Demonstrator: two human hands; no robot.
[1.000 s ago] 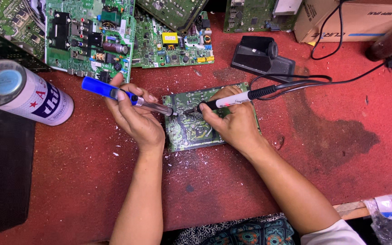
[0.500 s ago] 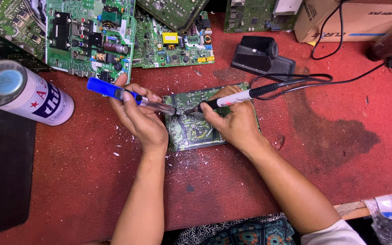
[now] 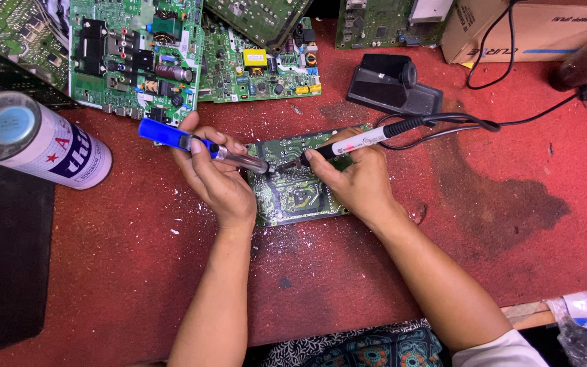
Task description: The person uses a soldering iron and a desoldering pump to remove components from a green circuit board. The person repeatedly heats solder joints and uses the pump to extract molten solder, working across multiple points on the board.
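Small green circuit board (image 3: 293,194) lies solder-side up at desk (image 3: 497,224) centre. Left hand (image 3: 215,177) closed around blue-handled desoldering pump (image 3: 202,146); right hand (image 3: 354,180) closed around white-and-black soldering iron (image 3: 358,141). Long axes converge: both tips meet over board's upper middle, between the grips.

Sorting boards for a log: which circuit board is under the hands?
The small green board lying alone mid-table, between both hands; the others are stacked along the far edge.
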